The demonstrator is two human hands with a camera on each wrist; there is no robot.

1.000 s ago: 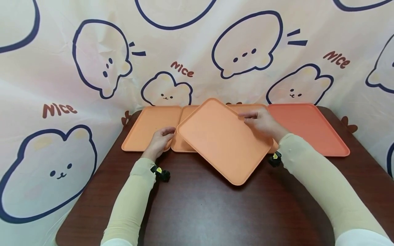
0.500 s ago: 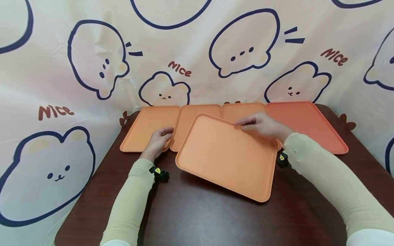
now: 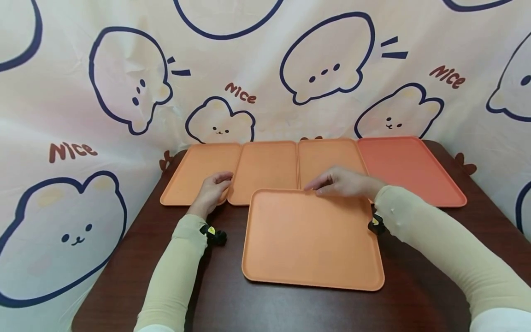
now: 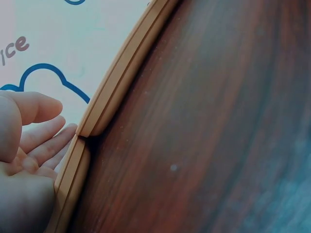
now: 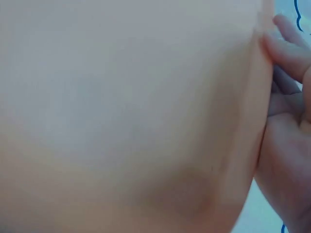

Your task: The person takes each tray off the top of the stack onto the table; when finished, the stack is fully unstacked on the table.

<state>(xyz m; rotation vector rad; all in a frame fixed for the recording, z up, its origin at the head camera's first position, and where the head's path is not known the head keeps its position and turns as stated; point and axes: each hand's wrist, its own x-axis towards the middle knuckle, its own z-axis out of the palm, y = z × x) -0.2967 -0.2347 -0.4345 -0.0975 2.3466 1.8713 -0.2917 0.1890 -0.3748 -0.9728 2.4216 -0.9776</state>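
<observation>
My right hand (image 3: 344, 181) pinches the far rim of a light orange rectangular tray (image 3: 313, 244), thumb on its upper face. The tray lies broadside in front of me, low over the table, its far edge overlapping the row behind. In the right wrist view, the same tray (image 5: 121, 97) fills most of the picture, blurred. My left hand (image 3: 211, 191) rests with relaxed fingers at the seam between the leftmost orange tray (image 3: 195, 170) and the second orange tray (image 3: 267, 168). The left wrist view shows that hand (image 4: 34, 141) beside their edges, with nothing in its grasp.
A third orange tray (image 3: 329, 154) and a coral-red tray (image 3: 410, 168) continue the row along the back of the dark wood table (image 3: 174, 295). A cartoon-printed curtain (image 3: 265, 60) hangs close behind and at the sides.
My right hand has brought the tray toward me and lowered it, turning it from a diagonal slant to nearly square with the row. My left hand has stayed in place.
</observation>
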